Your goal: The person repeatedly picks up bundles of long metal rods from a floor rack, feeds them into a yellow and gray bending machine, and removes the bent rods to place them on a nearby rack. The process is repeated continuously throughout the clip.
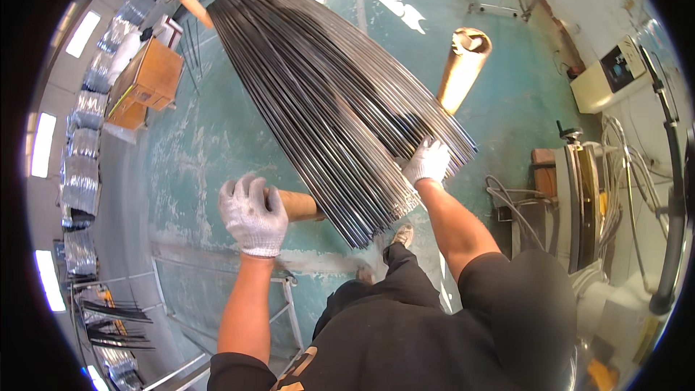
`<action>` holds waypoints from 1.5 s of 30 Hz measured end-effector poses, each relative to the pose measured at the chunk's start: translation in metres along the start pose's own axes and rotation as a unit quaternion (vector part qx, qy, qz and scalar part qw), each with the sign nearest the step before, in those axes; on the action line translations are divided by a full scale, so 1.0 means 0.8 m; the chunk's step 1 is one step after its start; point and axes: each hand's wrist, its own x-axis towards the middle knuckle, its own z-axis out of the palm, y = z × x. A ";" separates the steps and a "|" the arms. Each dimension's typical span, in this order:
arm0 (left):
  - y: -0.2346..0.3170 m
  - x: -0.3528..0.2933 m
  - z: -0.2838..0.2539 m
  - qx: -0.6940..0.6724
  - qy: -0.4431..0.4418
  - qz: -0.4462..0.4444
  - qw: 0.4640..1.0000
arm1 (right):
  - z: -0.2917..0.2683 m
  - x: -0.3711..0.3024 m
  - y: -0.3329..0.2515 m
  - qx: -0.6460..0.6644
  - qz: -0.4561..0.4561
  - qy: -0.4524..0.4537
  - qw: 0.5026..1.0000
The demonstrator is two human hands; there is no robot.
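Observation:
A wide layer of long, thin, dark glossy rods (pixel 289 94) stretches from the far left toward me, with the near ends side by side. My right hand (pixel 428 160), in a whitish glove, lies at the near right part of the rods, its fingers curled down on them. Exactly how many it grips is hidden. Left of the rod ends is my left hand (pixel 253 217), also gloved. Its fingers are bent but apart, and nothing shows in them. Right beside it is a brown cardboard tube (pixel 298 205); I cannot tell whether they touch.
Another thick cardboard tube (pixel 465 69) rises right of the rods. A brown box (pixel 148 76) stands at the far left. Metal frames (pixel 289 304) are near my left arm. A machine (pixel 575 195) with hoses stands at the right, below a pale control box (pixel 612 76).

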 end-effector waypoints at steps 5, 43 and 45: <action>0.001 0.007 0.010 0.033 -0.003 -0.013 0.999 | 0.014 0.011 -0.013 -0.024 -0.041 -0.052 0.997; 0.092 -0.022 0.248 -0.722 -0.385 -0.528 0.227 | -0.252 -0.612 0.248 0.055 0.270 -0.306 0.911; 0.092 -0.038 0.281 -0.789 -0.362 -0.471 0.158 | -0.246 -0.699 0.262 0.006 0.262 -0.243 0.934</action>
